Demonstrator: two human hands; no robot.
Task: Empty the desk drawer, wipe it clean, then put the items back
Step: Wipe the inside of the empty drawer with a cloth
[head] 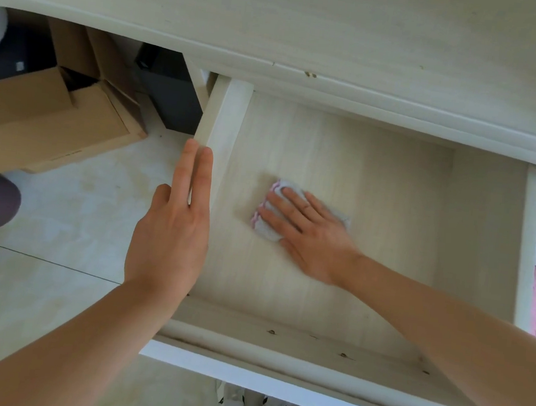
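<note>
Fingers (288, 201) of your right hand (309, 233) lie straight and spread, pressing a folded cloth (269, 227) flat on the drawer (484, 223) floor; they pinch nothing. Fingers of your left hand (173, 223) are straight and held together, resting along the drawer's left side wall with the thumb on the outside.

Risk, as a judgement: the drawer stands pulled far out from under the desk (278, 17), so hard downward pressure through the cloth could tip or strain it; your left hand appears to be steadying it against that. Because the cloth is only pressed, not gripped, a quick stroke could leave it behind or let it bunch under the palm. Corners well beyond your fingertips could be missed.

Appearance: the drawer is pale wood-grain, holds nothing but the cloth, and shows small dark specks along its front inner ledge, nearer you than your fingers. The cloth is grey with a pink edge, peeking out past your fingertips. No drawer items are visible.
</note>
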